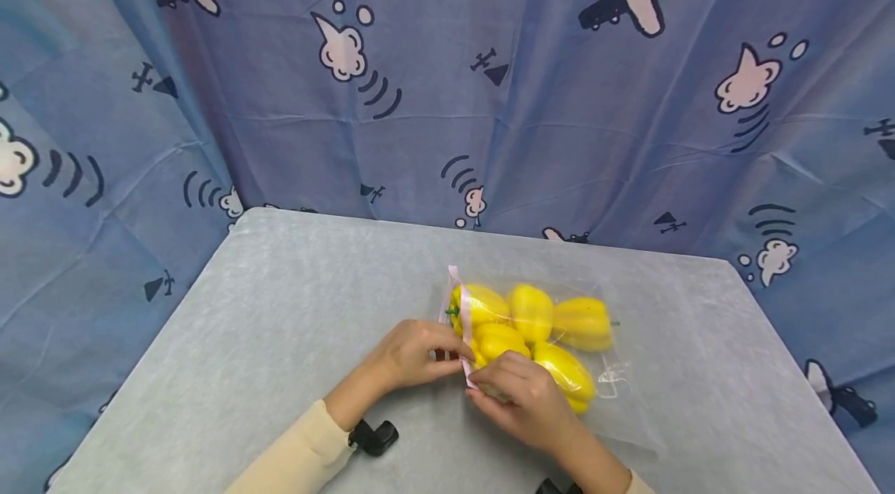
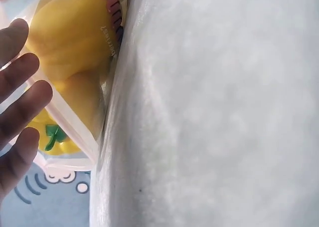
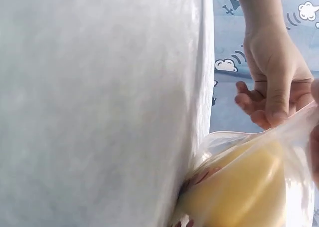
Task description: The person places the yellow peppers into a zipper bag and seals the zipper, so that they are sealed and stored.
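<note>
With my right hand pinching the near end of the pink zip strip and my left hand pinching the mouth edge just beyond it, I judge loading complete or nearly so and sealing outstanding, since the mouth's far end stands parted. The clear plastic zip bag lies on the pale grey table, mouth toward my left, glossy and creased, enclosing at least five yellow bell peppers, one green stem at the opening; behind hangs the blue airplane-print curtain
</note>
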`<state>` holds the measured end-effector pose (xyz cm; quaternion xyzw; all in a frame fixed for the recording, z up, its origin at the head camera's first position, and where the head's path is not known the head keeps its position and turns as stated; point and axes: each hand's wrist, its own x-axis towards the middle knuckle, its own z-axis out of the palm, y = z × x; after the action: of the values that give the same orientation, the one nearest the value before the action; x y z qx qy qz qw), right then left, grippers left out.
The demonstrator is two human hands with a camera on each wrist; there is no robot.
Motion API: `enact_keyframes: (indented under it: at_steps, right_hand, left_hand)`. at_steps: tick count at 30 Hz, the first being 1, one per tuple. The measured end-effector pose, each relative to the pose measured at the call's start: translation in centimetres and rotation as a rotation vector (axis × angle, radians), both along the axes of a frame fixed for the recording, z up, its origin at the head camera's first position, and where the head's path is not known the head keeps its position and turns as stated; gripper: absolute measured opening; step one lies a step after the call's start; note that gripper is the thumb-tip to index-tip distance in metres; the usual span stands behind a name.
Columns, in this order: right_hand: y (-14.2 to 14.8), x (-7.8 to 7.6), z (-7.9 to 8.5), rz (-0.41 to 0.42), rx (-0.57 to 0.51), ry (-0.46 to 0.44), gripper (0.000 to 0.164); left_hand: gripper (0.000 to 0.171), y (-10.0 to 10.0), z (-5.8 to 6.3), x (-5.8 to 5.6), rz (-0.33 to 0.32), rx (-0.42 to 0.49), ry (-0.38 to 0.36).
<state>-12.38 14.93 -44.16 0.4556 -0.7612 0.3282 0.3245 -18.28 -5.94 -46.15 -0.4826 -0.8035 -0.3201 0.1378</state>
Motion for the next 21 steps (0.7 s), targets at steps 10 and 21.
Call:
enact_keyframes:
  at_steps: [10,21]
  right_hand:
    - [0.08,0.09,0.28,0.015,-0.001,-0.117,0.017]
    - [-0.33,-0.36,0.26,0.101,0.011,-0.073,0.023]
  left_hand:
    - [0.01,-0.34,-0.08,0.47,-0.018,0.048,0.05]
    - [0.011,-0.2,-0.21,0.41,0.147,-0.007,0.038]
